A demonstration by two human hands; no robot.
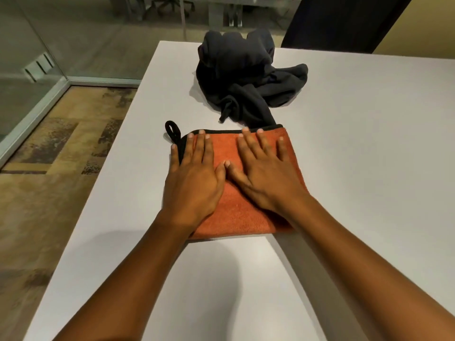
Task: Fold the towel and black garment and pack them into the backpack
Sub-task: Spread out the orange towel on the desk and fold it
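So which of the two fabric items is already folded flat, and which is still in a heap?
The orange towel is folded flat, with the left hand and right hand pressed on it. The black garment beyond it lies crumpled.

Covered, cropped and blurred parts of the scene

The left hand (194, 178) and right hand (264, 177) lie flat on the orange towel (236, 212), hiding most of its middle, and the right forearm covers its near right corner. The black garment (246, 82) is bunched in a heap toward the counter's (369, 143) far edge, so its shape and folds cannot be told; one end touches or slips under the towel's far hem. The counter's right and near edges run out of frame. Behind the glass wall (32, 45), furniture is blurred.
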